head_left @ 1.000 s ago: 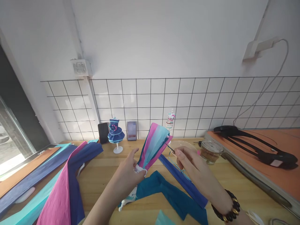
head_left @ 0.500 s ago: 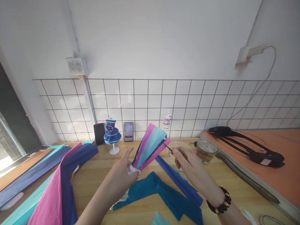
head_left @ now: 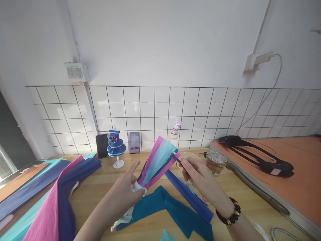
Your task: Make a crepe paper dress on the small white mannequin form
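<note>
My left hand [head_left: 125, 189] is closed round a small white patterned dress form [head_left: 126, 217], tilted with its knobbed end down to the left. From my grip a pink, turquoise and dark blue skirt [head_left: 159, 160] fans up to the right. My right hand [head_left: 197, 172] pinches a thin dark stick-like tool [head_left: 177, 159], whose tip touches the skirt's right edge near a small white spot. Below my hands lie a teal strip [head_left: 150, 206] and a blue strip [head_left: 188, 195] of what could be cloth or crepe paper.
A miniature blue tiered dress [head_left: 115, 144] on a stand and two phones [head_left: 134, 142] are by the tiled wall. Pink and blue strips [head_left: 47, 207] cover the left side. At right are a lidded glass container [head_left: 216, 161] and a black framed device [head_left: 260, 157] on an orange surface.
The view has shifted slightly to the right. Both hands keep their holds, and the tool's tip stays at the skirt's right edge. The skirt is tilted slightly more to the right.
</note>
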Demonstrator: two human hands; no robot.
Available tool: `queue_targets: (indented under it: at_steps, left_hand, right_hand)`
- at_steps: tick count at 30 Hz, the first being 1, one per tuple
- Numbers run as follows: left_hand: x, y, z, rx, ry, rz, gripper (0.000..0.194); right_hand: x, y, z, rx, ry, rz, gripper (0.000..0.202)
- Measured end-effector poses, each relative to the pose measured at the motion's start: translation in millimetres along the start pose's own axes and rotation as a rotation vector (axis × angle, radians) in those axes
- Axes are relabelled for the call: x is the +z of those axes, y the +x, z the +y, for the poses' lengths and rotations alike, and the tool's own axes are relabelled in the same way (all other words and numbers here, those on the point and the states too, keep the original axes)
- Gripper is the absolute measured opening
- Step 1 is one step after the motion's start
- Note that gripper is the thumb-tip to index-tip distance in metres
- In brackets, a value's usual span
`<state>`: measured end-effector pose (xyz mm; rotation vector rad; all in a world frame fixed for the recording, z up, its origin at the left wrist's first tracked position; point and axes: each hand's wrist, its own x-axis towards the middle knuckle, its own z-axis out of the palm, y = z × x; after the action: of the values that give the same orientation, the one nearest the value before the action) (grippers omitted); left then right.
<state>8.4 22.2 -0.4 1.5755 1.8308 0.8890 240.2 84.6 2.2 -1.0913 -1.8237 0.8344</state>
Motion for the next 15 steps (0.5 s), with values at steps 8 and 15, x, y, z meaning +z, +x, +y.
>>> queue_targets:
  at_steps: [8, 15]
  left_hand:
    - [0.4, 2, -11, 0.055, -0.001, -0.025, 0.079]
    - [0.5, 1, -8, 0.032, 0.044, -0.001, 0.076]
  right_hand:
    - [-2, -2, -2, 0.001, 0.038, -0.053, 0.039]
    - [-2, -3, -6, 0.03, 0.032, -0.058, 0.04]
